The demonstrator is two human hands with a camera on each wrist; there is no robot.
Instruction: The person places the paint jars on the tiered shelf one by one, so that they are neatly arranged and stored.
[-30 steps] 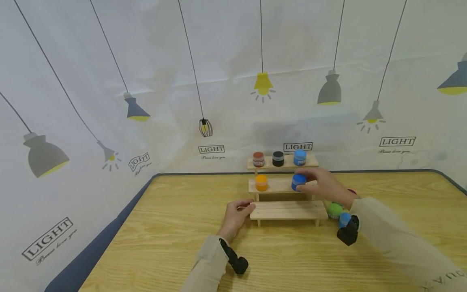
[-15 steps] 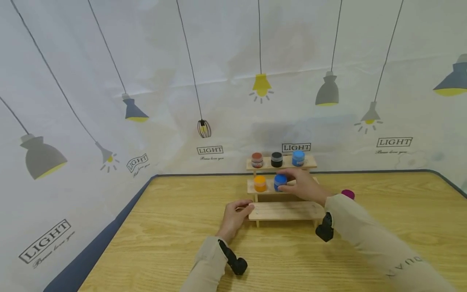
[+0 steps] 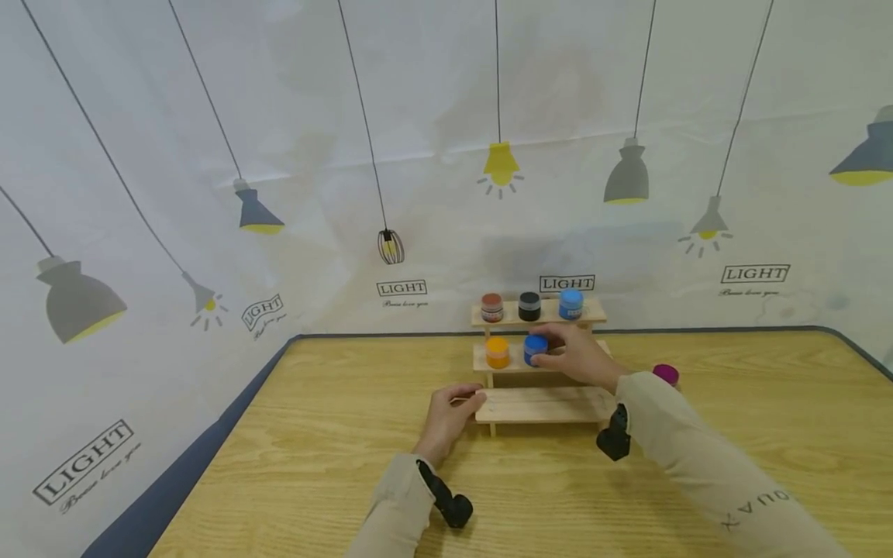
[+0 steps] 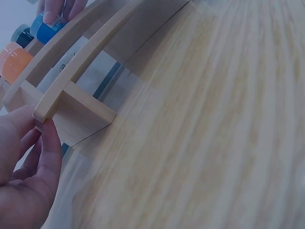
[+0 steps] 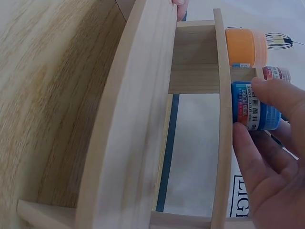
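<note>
One surface (image 3: 314, 480) carries the rack (image 3: 544, 404). The left hand (image 3: 449, 415) pinches the end of its lowest tier (image 5: 119, 133). The right hand (image 3: 579, 354) grips the blue jar (image 3: 534, 349) on the middle tier (image 5: 222, 157), beside the orange jar (image 3: 498, 353). Placing seems in hand; next move needs gentle release.

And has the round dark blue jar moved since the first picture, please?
Yes: the dark blue jar moved left, nearer the round orange jar on the wooden middle shelf.
</note>
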